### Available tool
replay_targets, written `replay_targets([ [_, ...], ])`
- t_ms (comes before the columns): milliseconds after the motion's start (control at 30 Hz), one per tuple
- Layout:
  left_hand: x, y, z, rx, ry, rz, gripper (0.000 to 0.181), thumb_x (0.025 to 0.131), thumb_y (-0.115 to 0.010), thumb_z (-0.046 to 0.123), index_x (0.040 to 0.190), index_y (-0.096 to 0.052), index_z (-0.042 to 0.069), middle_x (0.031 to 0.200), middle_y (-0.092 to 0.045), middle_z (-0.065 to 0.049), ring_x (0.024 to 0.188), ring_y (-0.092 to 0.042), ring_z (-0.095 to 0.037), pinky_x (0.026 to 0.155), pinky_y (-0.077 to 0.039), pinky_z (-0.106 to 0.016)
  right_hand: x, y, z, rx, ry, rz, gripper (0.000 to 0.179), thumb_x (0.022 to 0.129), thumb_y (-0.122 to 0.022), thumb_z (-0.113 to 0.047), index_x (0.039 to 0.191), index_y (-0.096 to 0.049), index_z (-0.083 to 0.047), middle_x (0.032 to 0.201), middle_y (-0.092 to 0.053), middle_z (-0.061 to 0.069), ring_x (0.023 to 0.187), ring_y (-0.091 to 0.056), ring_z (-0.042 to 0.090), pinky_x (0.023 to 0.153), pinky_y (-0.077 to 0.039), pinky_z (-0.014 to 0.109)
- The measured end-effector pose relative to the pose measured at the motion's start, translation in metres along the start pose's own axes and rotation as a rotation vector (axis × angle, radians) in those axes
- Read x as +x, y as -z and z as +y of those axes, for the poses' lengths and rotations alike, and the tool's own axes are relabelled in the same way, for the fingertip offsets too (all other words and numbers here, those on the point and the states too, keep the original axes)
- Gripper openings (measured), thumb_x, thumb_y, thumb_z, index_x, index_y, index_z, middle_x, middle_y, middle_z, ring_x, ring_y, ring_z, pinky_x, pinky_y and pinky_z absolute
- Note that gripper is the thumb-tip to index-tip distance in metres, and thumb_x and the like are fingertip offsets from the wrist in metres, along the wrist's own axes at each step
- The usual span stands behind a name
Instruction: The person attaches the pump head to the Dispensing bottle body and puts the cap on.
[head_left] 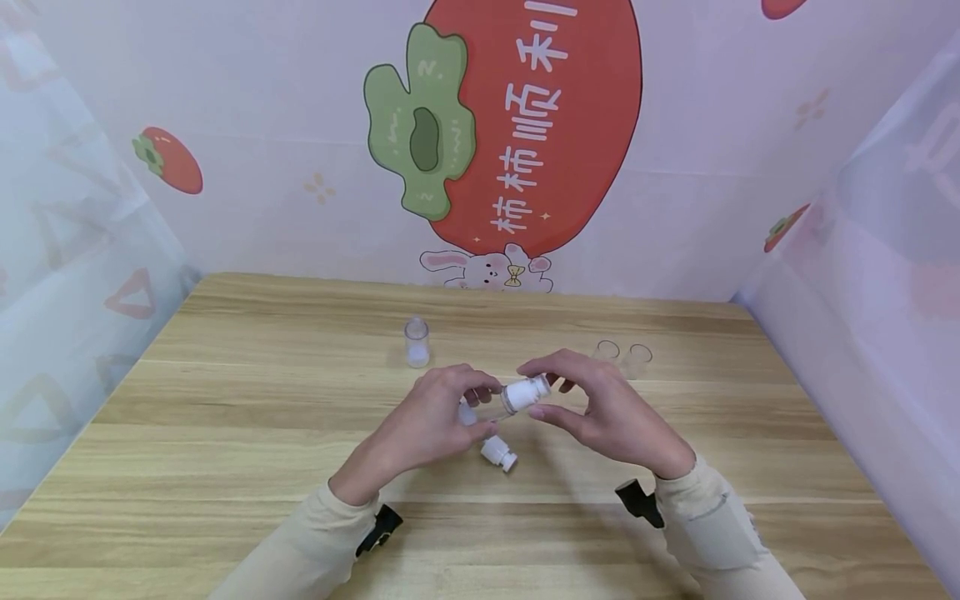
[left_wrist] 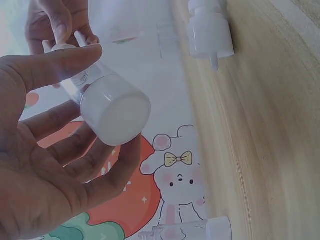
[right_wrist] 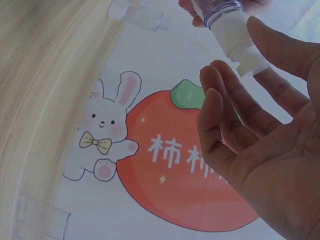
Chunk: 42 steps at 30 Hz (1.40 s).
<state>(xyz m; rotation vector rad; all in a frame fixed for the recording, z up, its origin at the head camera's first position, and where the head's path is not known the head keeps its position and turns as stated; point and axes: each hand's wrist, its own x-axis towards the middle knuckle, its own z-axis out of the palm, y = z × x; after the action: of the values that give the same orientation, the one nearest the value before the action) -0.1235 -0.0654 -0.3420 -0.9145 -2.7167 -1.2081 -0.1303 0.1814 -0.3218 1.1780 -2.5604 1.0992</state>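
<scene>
Above the middle of the table, my left hand point(head_left: 442, 412) grips a small clear bottle point(left_wrist: 122, 112) with a white base, held tilted. A white pump head point(head_left: 527, 392) sits on the bottle's neck, pointing up to the right. Around that pump head, the thumb and index finger of my right hand point(head_left: 611, 408) pinch it, with the other fingers loosely bent. Below the left hand lies a second white pump head point(head_left: 498, 453). Another white piece point(head_left: 467, 414) shows partly behind the left fingers; its kind is hidden.
Another clear bottle point(head_left: 417, 346) with a white base stands upright at the back, left of my hands. Two clear caps point(head_left: 636, 360) stand behind my right hand. A printed backdrop point(head_left: 285, 217) rises along the table's point(head_left: 225, 467) rear edge and sides.
</scene>
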Motion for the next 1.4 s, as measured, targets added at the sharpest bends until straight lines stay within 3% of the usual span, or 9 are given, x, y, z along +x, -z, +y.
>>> replay_targets([
  [233,0.0002,0.0004,-0.0012,-0.002,-0.010,-0.005,0.037,0.077,-0.088,0.008,0.111,-0.074,0.004,0.095,-0.070,-0.002,0.086,-0.065,-0.020,0.076,-0.052,-0.030,0.0002,0.0001,0.0005,0.014,0.019,-0.001,0.037,0.087,-0.080,-0.003,0.120,-0.069,-0.016,0.108,-0.068,-0.013,0.094,-0.062,0.009,0.080,-0.052,0.030],
  [500,-0.0006,0.0002,0.0015,0.015,-0.014,0.006,0.037,0.078,-0.087,0.007,0.113,-0.074,0.003,0.100,-0.072,-0.008,0.088,-0.065,-0.022,0.077,-0.053,-0.032,0.0001,-0.0016,0.0005,0.015,0.014,0.005,0.034,0.088,-0.079,-0.005,0.119,-0.070,-0.016,0.103,-0.068,-0.013,0.091,-0.062,0.008,0.076,-0.052,0.030],
  [800,-0.0012,-0.0008,0.0036,0.085,-0.032,0.043,0.037,0.077,-0.089,0.010,0.111,-0.075,0.007,0.096,-0.070,-0.002,0.085,-0.062,-0.014,0.074,-0.052,-0.031,0.0003,-0.0025,-0.0017,-0.018,-0.057,0.009,0.025,0.091,-0.078,-0.013,0.115,-0.071,-0.018,0.101,-0.068,-0.017,0.089,-0.062,0.007,0.075,-0.050,0.031],
  [1033,-0.0015,-0.0007,0.0038,0.095,-0.034,0.052,0.037,0.077,-0.089,0.010,0.111,-0.075,0.007,0.095,-0.070,-0.002,0.086,-0.065,-0.018,0.074,-0.051,-0.032,0.0010,-0.0044,-0.0026,-0.052,-0.094,0.012,0.019,0.093,-0.076,-0.019,0.111,-0.072,-0.019,0.098,-0.067,-0.019,0.088,-0.061,0.005,0.077,-0.050,0.032],
  [1400,-0.0010,-0.0003,0.0025,0.080,-0.035,0.050,0.037,0.077,-0.089,0.010,0.110,-0.075,0.007,0.097,-0.071,-0.003,0.085,-0.064,-0.016,0.074,-0.052,-0.030,-0.0011,-0.0022,-0.0036,-0.048,-0.101,0.012,0.036,0.091,-0.079,-0.021,0.125,-0.068,-0.015,0.109,-0.068,-0.015,0.095,-0.062,0.007,0.074,-0.051,0.031],
])
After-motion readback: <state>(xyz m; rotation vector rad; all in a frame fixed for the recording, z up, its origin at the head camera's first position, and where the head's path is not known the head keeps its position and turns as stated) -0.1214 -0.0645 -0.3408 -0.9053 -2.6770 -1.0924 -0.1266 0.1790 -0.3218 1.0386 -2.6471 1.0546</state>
